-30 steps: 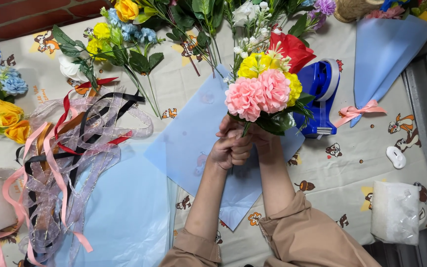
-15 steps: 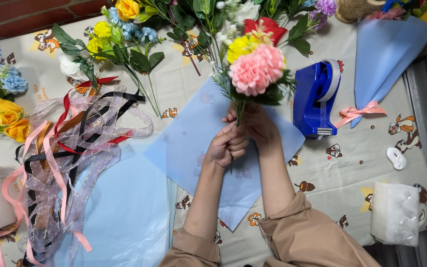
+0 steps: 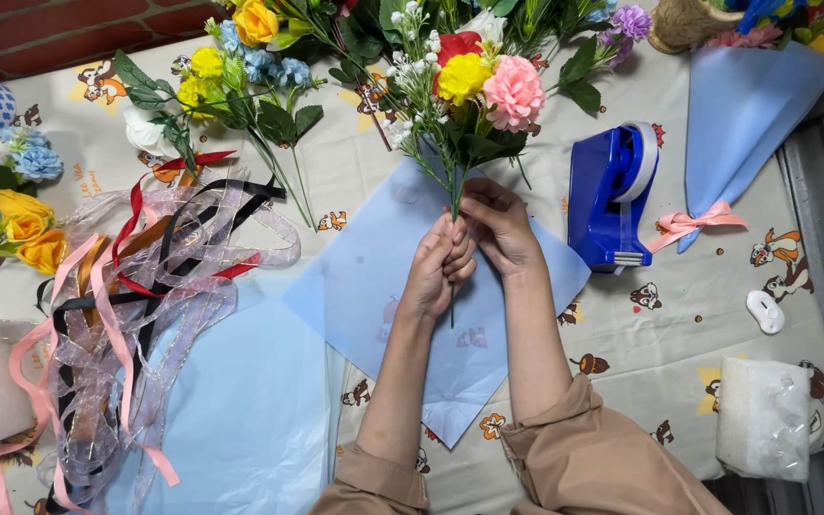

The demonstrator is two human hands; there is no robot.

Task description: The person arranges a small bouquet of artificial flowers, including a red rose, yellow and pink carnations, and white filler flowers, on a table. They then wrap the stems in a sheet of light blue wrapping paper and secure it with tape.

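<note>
— What are the hands doing, seen from the head camera?

— The left hand [image 3: 439, 272] is curled into a fist around the stems of a small bunch of flowers [image 3: 474, 91], gripping them just below the leaves. The right hand [image 3: 500, 224] sits touching it on its right side, fingers bent and pinching the same stems a little higher up.

— And where is the bunch itself?

— Its blooms, a yellow one, a pink one, a red one and white sprigs, stand beyond the fingertips, away from the person. One thin stem end pokes out below the left fist.

— What lies under the hands?

— A light blue sheet of wrapping paper [image 3: 374, 286], flat on the patterned tablecloth [image 3: 698, 305], directly beneath both wrists.

— Anything close by?

— Just to the right of the right hand stands a blue tape dispenser [image 3: 607, 195]. Further right lies a blue paper cone tied with a pink bow [image 3: 741, 114]. Well to the left of the left hand is a tangle of ribbons [image 3: 126, 305], and beyond it more loose flowers [image 3: 240, 76].
</note>
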